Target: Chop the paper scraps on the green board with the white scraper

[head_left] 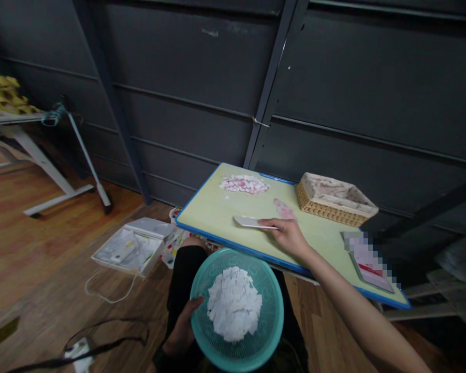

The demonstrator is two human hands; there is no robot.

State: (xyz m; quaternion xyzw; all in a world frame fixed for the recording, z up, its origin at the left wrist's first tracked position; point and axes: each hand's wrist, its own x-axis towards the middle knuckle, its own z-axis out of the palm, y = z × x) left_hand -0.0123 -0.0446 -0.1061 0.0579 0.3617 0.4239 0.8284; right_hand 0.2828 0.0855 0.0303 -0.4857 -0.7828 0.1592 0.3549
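Note:
My left hand (pixel 184 326) grips the left rim of a round teal plastic basket (pixel 274 331) at my lap. Inside it lies a heap of small white flakes (pixel 235 303), perhaps scraps of paper. Over the yellow tabletop (pixel 213 207) with its blue edge, my right hand (pixel 289 235) is closed on the right end of a flat white strip (pixel 248 222), its exact kind unclear. Farther back on the table is a pile of white and pink flakes (pixel 244 184). A pinkish clear piece (pixel 284 209), possibly a plastic bag, lies just beyond my right hand.
A lined wicker basket (pixel 326 210) stands at the table's back right, with a phone-like tablet (pixel 373 267) near the right end. An opened white box (pixel 130 248) sits on the floor at left, near a power strip (pixel 78 355) and cables. A dark panel wall (pixel 194 77) closes off the back.

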